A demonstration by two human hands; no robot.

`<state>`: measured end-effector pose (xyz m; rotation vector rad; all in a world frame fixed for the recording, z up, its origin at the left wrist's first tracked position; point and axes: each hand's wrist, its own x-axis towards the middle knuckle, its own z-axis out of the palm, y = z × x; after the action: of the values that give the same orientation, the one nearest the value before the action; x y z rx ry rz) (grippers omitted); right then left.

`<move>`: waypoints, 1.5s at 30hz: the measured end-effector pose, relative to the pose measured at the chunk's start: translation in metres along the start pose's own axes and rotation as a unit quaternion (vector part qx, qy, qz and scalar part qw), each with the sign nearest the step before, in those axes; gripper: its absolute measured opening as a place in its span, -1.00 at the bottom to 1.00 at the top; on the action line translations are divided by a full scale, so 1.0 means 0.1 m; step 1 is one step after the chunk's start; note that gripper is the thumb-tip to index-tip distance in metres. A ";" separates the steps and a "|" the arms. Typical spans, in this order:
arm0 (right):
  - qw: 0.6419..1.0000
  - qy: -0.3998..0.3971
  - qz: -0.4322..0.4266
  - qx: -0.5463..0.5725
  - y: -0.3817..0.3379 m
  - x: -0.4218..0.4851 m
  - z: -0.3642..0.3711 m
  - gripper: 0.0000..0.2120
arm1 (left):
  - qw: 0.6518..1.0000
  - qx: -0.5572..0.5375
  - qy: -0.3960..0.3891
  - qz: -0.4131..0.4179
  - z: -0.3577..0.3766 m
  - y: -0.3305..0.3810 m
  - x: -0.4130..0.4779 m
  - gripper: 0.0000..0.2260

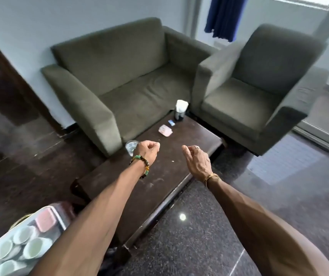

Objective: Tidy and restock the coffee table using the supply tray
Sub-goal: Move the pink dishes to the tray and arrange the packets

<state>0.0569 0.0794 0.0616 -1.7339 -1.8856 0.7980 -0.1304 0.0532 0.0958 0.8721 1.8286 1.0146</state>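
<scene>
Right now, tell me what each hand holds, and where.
Nothing. The left hand is curled empty near the clear drinking glass; the right hand hangs loosely curled above the dark wooden coffee table.

Soft window daylight, blurred warped edges

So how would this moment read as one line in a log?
left hand: curled, empty, near glass | right hand: relaxed, empty, over coffee table | supply tray: lower left, holds cups

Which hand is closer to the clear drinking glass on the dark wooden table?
Left. The left hand is right beside the clear drinking glass, just to its right. The right hand is farther right, past the left hand.
</scene>
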 end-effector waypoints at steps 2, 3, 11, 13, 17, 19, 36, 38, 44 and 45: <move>1.000 0.004 0.021 0.006 0.33 0.02 -0.29 -0.55 | 1.000 -0.003 -0.021 0.018 0.44 0.15 -0.06 -0.81; 0.999 0.011 0.030 0.011 0.48 0.04 -0.45 -0.54 | 0.999 0.001 -0.031 0.028 0.66 0.25 -0.08 -0.79; 0.985 0.122 0.106 0.053 1.37 0.24 -1.60 -0.59 | 0.989 0.045 -0.112 0.085 2.00 0.92 -0.11 -0.80; 0.981 0.135 0.129 0.059 1.60 0.26 -1.73 -0.62 | 0.986 0.055 -0.133 0.085 2.31 0.94 -0.06 -0.82; 0.975 0.136 0.170 0.051 1.99 0.35 -1.86 -0.63 | 0.981 0.078 -0.164 0.070 2.86 0.93 0.11 -0.94; 0.970 0.145 0.191 0.051 2.14 0.45 -1.93 -0.62 | 0.977 0.090 -0.179 0.071 3.10 0.97 0.24 -0.92; 0.965 0.128 0.220 0.060 2.69 1.95 -2.63 -0.60 | 0.973 0.115 -0.197 0.040 4.18 1.83 1.32 -0.94; 0.973 0.092 0.207 0.048 2.76 2.21 -2.63 -0.59 | 0.976 0.110 -0.187 0.027 4.25 1.83 1.47 -0.96; 0.987 0.035 0.153 0.032 2.78 3.08 -2.81 -0.59 | 0.991 0.089 -0.101 0.001 4.34 2.09 1.92 -0.96; 0.989 0.028 0.144 0.031 2.75 3.23 -2.86 -0.59 | 0.993 0.077 -0.091 0.001 4.34 2.16 1.97 -0.95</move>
<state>0.4167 0.4431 0.0648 -1.9954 -1.5771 0.8926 0.2190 0.4431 0.0861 1.0242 1.7664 0.7745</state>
